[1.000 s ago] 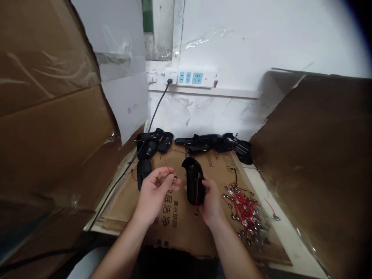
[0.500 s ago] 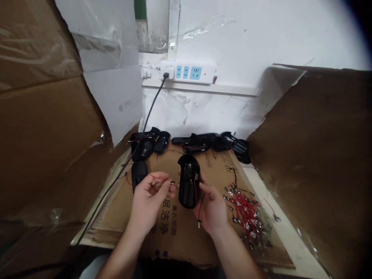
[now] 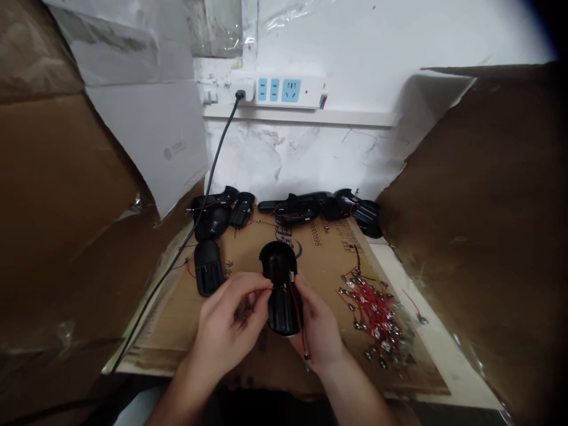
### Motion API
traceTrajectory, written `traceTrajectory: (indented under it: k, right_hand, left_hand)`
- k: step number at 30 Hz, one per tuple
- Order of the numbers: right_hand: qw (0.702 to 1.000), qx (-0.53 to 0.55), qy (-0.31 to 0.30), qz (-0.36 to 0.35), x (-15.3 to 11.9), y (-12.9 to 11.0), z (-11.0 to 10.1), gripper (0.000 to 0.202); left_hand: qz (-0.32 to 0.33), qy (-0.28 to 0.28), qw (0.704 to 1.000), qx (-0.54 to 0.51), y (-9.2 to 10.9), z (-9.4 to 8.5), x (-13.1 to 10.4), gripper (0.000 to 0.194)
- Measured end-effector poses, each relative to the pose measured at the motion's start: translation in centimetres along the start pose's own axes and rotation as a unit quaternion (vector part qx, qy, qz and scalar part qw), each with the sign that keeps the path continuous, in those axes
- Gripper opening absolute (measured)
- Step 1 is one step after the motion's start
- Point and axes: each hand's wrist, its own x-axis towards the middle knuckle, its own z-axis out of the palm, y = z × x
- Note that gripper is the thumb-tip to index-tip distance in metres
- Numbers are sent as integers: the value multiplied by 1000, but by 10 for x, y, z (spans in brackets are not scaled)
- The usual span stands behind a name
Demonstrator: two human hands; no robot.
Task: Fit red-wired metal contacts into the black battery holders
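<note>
Black shell [image 3: 284, 313] edge between left hand [image 3: 237, 319], pinched nearly closed, and right hand [image 3: 320, 322], half-curled, gripping.

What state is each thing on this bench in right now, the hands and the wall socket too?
Held black plastic shell: hollow side showing, red wire attached
Right hand: gripping the shell's side
Left hand: fingertips at the shell's edge, contents hidden
Power strip: one black plug in
Red wires with metal contacts: heaped loose
Rear black shells: crowded near the wall
Cardboard sheet: lying flat
</note>
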Motion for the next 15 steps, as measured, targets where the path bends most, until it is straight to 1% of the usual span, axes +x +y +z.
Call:
traceTrajectory:
  k: [1, 3, 5, 7, 12, 15]
  right_hand:
    - [1000, -5, -2, -3, -1, -1, 0, 36]
    - [1000, -13, -3, -13, -1, -1, 0, 37]
    - [1000, -15, 1, -18, -1, -2, -2, 39]
    - [1000, -14, 6, -19, 0, -2, -3, 41]
    - [1000, 5, 17, -13, 1, -2, -4, 39]
    - [1000, 7, 15, -16, 0, -2, -3, 38]
  left_hand:
    - [-8, 7, 1000, 0, 1, 0, 1, 33]
    - [-47, 7, 999, -13, 3, 0, 2, 30]
    - [-94, 2, 995, -46, 4, 0, 4, 22]
    - [-120, -9, 990, -78, 4, 1, 5, 15]
    - [-143, -37, 986, -79, 0, 3, 4, 11]
    - [-117, -40, 991, -56, -3, 4, 3, 11]
